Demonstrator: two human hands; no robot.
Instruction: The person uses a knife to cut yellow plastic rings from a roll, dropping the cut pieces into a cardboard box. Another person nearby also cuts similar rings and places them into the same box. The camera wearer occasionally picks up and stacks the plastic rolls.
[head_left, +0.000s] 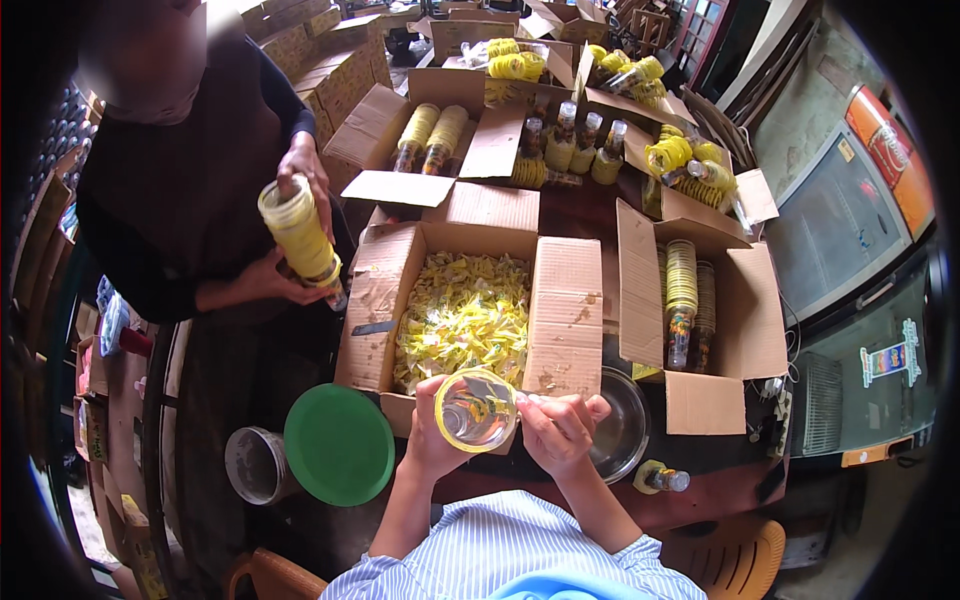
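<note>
My left hand (432,440) is closed round the side of a clear plastic cup (470,425), whose yellow rim faces up at me. Dark printing shows on the cup's wall. At the rim's right side my right hand (562,428) has thumb and forefinger pinched together. A thin greyish strip seems to run from those fingertips across the rim, but its kind is unclear. Just beyond the cup stands an open cardboard box (565,320) filled with small yellow-and-clear packets (465,310).
At the left a co-worker holds a stack of yellow-rimmed cups (300,235). Nearby are a green round lid (340,443), a white tub (255,465), a metal bowl (625,425) and a small cup stack (662,478). A box of cup stacks (745,320) stands right.
</note>
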